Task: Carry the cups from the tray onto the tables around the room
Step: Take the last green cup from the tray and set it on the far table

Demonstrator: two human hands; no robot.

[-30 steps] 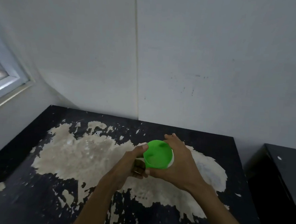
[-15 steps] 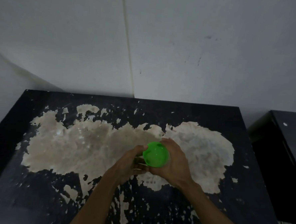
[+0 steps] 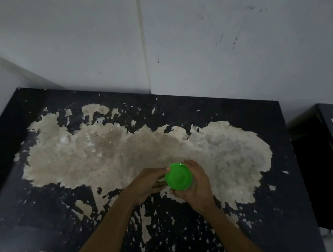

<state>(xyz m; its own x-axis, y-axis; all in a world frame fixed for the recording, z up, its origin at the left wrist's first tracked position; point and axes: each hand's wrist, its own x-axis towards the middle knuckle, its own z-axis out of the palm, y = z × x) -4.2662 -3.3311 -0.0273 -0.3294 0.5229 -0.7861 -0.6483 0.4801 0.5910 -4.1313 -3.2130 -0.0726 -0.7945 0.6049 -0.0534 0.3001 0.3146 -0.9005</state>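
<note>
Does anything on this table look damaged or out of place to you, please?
Yes: the black table top is badly worn, its dark coating peeled away in a large pale patch across the middle. The green plastic cup, held by the left hand and right hand, looks upright and unspilled.

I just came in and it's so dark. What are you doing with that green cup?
A person is holding a green cup with both hands, the left hand on one side and the right hand on the other. The cup is over a black table with badly peeled paint. I can't tell whether it touches the table. Another dark table stands at the right.
</note>
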